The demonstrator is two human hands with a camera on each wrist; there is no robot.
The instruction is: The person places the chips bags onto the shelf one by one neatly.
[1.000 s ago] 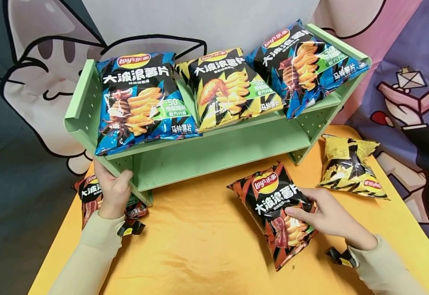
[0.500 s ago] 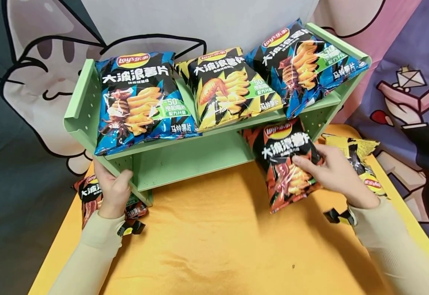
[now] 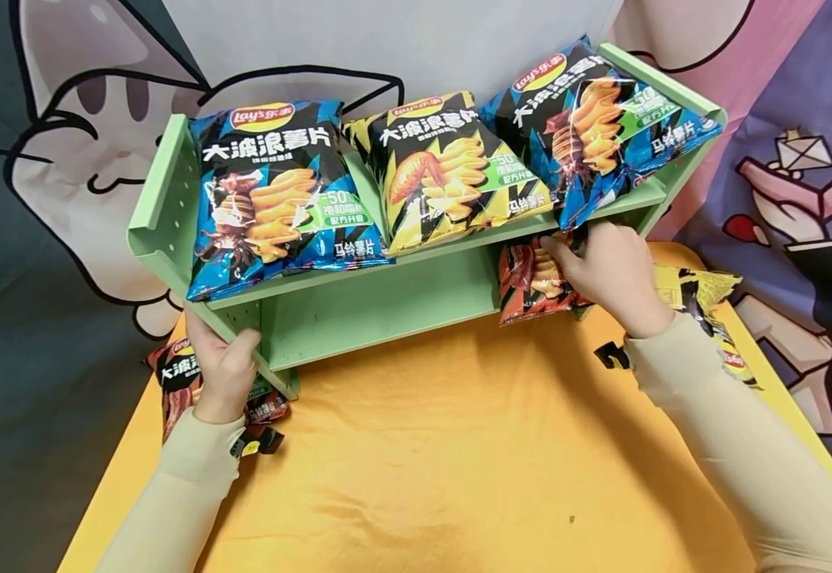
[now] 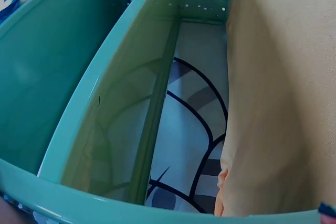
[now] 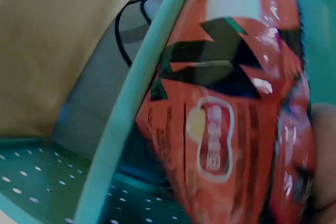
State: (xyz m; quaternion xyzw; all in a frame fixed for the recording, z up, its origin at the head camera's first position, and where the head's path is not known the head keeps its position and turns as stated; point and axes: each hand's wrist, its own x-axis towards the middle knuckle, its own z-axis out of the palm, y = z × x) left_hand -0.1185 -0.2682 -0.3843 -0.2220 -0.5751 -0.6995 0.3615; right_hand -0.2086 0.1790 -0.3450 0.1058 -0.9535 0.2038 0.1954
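Observation:
A green two-tier shelf stands on the table. My left hand grips its left side panel low down, the fingers partly hidden behind the panel. At the right end of the lower tier, my right hand holds a red-and-black bag of potato chips, thumb on its front. The upper board and a blue chip bag above hide the bag's top. In the right wrist view, the orange-red back of the held bag overlaps the lower tier's edge.
On the upper tier lie another blue chip bag and a yellow one. A red chip bag lies behind my left hand, and a yellow bag right of the shelf. Yellow cloth covers the table.
My right hand has lifted the red chip bag from over the table, moving it up and back into the shelf's lower right end. The left hand keeps its place on the side panel.

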